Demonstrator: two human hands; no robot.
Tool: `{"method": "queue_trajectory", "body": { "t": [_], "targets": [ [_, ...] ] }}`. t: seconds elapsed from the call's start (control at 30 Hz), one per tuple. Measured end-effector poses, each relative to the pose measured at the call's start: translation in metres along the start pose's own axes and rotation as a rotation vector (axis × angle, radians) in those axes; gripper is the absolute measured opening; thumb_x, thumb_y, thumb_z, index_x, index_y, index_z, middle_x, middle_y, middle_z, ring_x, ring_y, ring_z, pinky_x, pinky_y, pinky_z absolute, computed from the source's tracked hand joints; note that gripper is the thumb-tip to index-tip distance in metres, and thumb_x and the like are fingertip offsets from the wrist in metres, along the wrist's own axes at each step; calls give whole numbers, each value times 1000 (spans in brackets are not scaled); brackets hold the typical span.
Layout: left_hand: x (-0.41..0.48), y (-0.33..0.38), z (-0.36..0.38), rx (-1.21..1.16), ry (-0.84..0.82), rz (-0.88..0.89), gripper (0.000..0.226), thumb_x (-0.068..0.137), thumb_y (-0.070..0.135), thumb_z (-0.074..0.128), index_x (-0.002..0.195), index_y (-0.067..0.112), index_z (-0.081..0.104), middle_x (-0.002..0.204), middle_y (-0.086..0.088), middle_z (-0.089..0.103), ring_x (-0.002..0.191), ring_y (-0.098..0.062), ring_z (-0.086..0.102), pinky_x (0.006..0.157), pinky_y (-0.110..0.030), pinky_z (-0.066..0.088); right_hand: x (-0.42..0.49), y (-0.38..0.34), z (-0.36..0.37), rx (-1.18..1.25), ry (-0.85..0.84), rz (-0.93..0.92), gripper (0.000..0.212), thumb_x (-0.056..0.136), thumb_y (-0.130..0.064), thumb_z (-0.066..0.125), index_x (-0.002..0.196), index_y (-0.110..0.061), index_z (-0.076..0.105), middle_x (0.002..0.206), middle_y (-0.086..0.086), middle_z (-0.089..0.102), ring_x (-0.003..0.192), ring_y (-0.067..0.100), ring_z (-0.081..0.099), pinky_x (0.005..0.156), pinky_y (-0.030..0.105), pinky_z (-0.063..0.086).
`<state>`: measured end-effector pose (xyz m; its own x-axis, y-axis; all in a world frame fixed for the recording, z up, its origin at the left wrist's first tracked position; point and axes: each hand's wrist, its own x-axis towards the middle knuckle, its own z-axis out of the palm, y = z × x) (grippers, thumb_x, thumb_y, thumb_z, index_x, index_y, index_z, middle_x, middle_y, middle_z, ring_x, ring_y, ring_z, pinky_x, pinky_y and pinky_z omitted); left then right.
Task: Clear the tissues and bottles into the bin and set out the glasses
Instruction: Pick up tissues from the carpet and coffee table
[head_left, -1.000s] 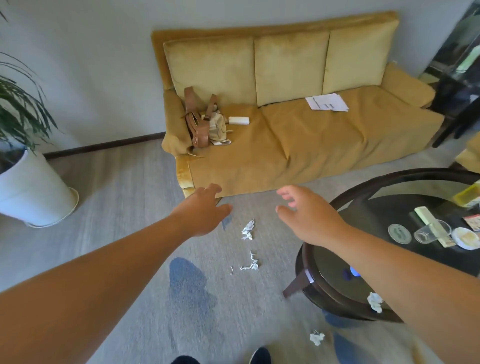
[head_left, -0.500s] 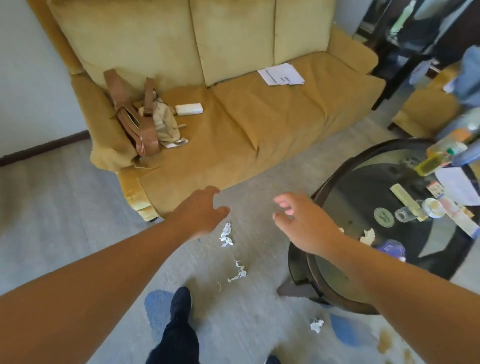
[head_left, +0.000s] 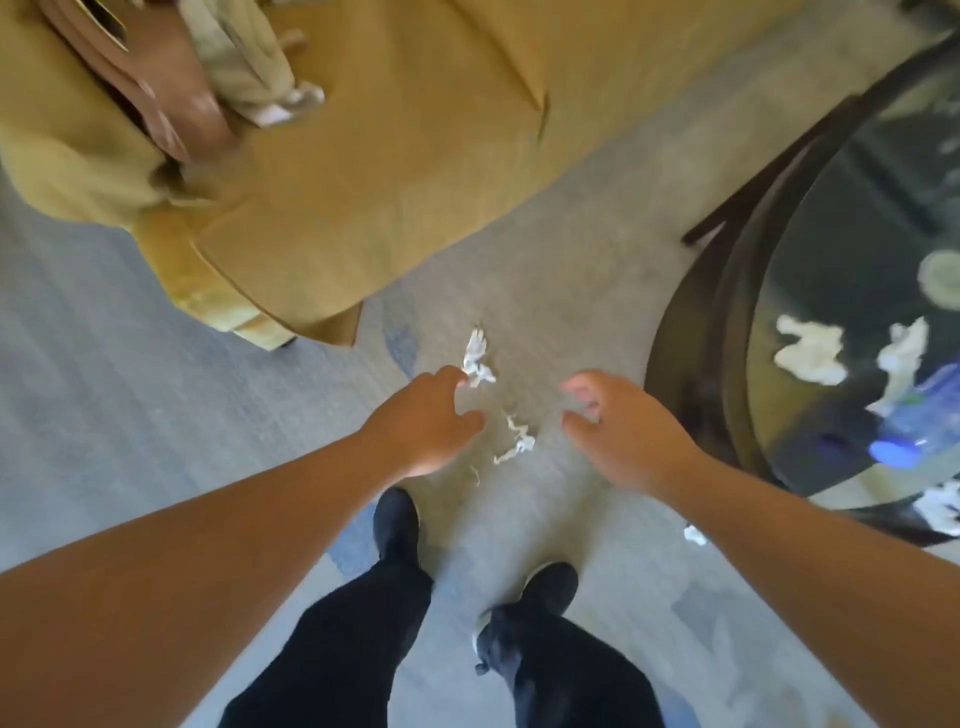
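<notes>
1. Your left hand (head_left: 426, 421) hangs over the grey carpet (head_left: 130, 389). Its fingers (head_left: 448, 375) are loose and a little bent. They hold nothing.
2. Your right hand (head_left: 623, 431) is close by. Its fingers are loose and a little bent too, and they hold nothing.
3. A crumpled white tissue (head_left: 478, 358) lies on the carpet, just beside your left fingertip. You cannot tell if they touch.
4. A thin torn white tissue scrap (head_left: 515, 444) lies on the carpet between your two hands.
5. A small white tissue ball (head_left: 695, 534) lies on the carpet near the rim of the round dark glass worktop (head_left: 691, 364).
6. Two white tissue lumps (head_left: 810, 351) lie on the worktop, near the rim by your right hand. A blurry blue thing (head_left: 896, 451) sits beside them.
7. A yellow cloth sofa (head_left: 363, 182) stands past the tissues. A brown leather bag (head_left: 171, 93) sits on it.
8. Your black shoes (head_left: 397, 519) stand on the carpet.
</notes>
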<state>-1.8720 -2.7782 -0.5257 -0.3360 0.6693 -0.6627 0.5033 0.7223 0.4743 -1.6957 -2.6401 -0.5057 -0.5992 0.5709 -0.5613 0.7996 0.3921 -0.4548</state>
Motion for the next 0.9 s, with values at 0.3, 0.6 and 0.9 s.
{"method": "queue_trajectory", "body": {
  "t": [0.3, 0.6, 0.9],
  "targets": [
    [163, -88, 170, 77, -104, -32, 58, 93, 45, 50, 144, 25, 32, 139, -5, 48, 101, -17, 57, 75, -27, 42, 125, 135, 176, 72, -97, 107, 42, 92, -35, 50, 133, -28, 47, 134, -2, 53, 115, 15, 55, 85, 29, 41],
    [264, -141, 256, 123, -147, -3, 59, 93, 42, 50, 145, 20, 32, 136, -7, 51, 92, -13, 52, 75, -28, 40, 208, 210, 277, 98, -123, 118, 43, 92, -34, 50, 134, -29, 46, 137, -2, 50, 111, 13, 54, 79, 27, 35],
    [296, -167, 298, 313, -180, 81, 56, 95, 38, 49, 145, 21, 30, 144, -9, 42, 122, -26, 50, 103, -46, 43, 244, 238, 315, 47, -126, 67, 45, 93, -35, 49, 137, -27, 43, 141, 1, 47, 92, 15, 65, 78, 31, 48]
  ]
}}
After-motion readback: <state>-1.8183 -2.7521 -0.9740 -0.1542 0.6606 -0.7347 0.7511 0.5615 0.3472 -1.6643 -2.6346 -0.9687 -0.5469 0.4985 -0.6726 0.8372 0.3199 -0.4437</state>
